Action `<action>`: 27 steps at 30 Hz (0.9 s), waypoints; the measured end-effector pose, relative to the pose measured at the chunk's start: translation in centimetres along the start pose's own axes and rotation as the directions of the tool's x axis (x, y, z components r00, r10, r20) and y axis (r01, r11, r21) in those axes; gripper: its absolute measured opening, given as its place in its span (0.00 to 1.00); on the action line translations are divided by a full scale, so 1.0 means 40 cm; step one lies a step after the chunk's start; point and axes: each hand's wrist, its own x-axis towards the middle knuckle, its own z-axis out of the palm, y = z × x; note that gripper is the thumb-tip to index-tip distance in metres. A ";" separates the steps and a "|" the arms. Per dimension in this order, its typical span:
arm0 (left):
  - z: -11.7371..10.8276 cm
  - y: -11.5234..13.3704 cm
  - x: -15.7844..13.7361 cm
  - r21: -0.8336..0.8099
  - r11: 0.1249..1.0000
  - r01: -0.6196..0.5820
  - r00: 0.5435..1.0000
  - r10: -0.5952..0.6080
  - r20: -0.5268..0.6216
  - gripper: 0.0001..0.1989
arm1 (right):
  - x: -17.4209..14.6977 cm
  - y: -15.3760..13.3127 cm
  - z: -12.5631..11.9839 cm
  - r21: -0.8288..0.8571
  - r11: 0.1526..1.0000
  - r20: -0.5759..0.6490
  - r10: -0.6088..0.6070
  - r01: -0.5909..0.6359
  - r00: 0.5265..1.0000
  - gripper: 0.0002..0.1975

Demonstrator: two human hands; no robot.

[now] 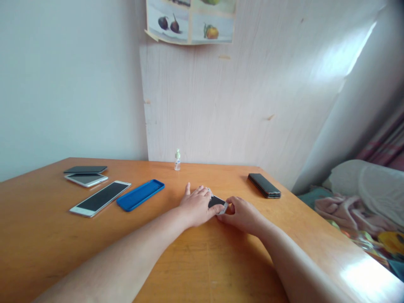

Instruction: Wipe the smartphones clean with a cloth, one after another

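A white-edged phone (217, 202) with a black screen lies on the table in front of me, partly hidden by both hands. My left hand (198, 207) rests across its left part, palm down, fingers stretched forward and spread, the thumb reaching over the screen. A small whitish edge shows by its fingertips; whether that is phone or something else, I cannot tell. At the phone's right end, my right hand (240, 213) pinches the white border between thumb and fingers.
Left on the wooden table (176, 269) are a blue phone case (140, 195), a white phone (101, 198), and a dark phone (86, 169) overlapping another white phone (86, 179). A small spray bottle (177, 160) stands at the back. Stacked dark phones (264, 185) lie right. Bedding (362, 202) is beyond.
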 end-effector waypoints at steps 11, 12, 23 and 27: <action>-0.006 -0.004 0.006 0.005 1.000 0.008 1.000 -0.008 0.018 0.42 | 0.000 -0.006 -0.005 -0.017 1.000 0.001 0.004 -0.004 1.000 0.20; -0.003 -0.020 0.010 0.017 0.998 0.061 0.998 -0.061 0.021 0.43 | -0.003 -0.009 -0.006 -0.013 1.000 -0.002 0.014 -0.014 1.000 0.21; -0.006 0.069 -0.013 -0.152 0.954 -0.257 0.961 0.270 0.068 0.38 | 0.012 0.018 0.007 -0.010 0.999 0.001 -0.047 0.047 0.999 0.15; -0.004 0.050 -0.006 -0.104 0.982 -0.157 0.987 0.161 0.027 0.37 | 0.009 0.012 0.006 -0.012 0.998 -0.012 -0.055 0.054 0.998 0.15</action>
